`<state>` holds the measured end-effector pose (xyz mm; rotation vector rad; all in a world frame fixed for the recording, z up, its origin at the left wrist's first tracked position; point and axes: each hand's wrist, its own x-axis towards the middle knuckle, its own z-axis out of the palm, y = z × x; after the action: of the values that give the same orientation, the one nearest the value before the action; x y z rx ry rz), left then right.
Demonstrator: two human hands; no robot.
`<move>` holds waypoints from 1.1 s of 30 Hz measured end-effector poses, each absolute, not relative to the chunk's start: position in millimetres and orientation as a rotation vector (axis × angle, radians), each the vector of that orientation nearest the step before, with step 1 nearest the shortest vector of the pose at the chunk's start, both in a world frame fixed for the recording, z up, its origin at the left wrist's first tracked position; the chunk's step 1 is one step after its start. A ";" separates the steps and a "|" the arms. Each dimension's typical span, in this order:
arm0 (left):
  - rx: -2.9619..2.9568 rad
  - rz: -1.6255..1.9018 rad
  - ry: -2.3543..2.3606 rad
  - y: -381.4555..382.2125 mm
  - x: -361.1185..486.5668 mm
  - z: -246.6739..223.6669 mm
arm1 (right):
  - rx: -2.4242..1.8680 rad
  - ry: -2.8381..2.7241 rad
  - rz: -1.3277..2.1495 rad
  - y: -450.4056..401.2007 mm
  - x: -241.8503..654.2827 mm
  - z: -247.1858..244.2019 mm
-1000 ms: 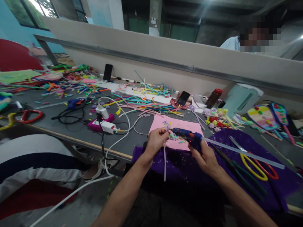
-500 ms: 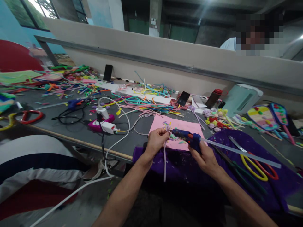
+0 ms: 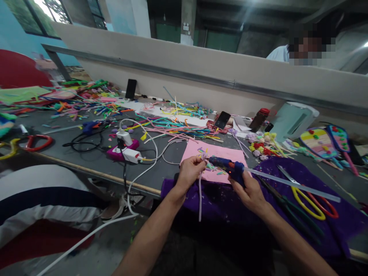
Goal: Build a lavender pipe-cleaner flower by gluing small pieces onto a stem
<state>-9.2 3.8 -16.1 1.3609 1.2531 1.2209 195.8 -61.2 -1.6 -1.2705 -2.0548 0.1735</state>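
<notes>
A lilac stem (image 3: 200, 199) is pinched between thumb and fingers of the left hand (image 3: 188, 174), its fuzzy head (image 3: 204, 155) held up at the fingertips over a pink sheet (image 3: 234, 155). By the right hand (image 3: 250, 193) a blue glue gun (image 3: 225, 164) is gripped at its handle, the nozzle aimed at that head. Over the last second both hands have been kept almost in place; only the rear end of the clear glue stick (image 3: 296, 185) has been drawn slightly nearer the gun. From this it is judged that glue is being fed out at the head.

Whether the nozzle touches the head cannot be told, and no glue can be made out. The trigger is hidden by the fingers. Further out, dark-handled pliers (image 3: 287, 201) and scissors (image 3: 293, 184) are laid on a purple cloth (image 3: 339, 234) at the desk (image 3: 152, 168) edge. Beyond the partition (image 3: 172, 55), a person is seen only in part.
</notes>
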 end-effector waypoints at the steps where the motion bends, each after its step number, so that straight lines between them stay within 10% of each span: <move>1: 1.360 1.224 1.251 3.7 -9.3 -16.0 | -1.269 -2.058 0.168 -61.4 195.8 -1.2; 33: 1.237 1.236 1.228 -0.3 -8.4 -7.2 | -1.272 -2.055 0.179 -60.5 196.3 1.3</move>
<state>-8.4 -0.3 -7.2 1.2370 1.2276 1.2360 196.3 -60.5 1.3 -1.2719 -2.0550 0.1792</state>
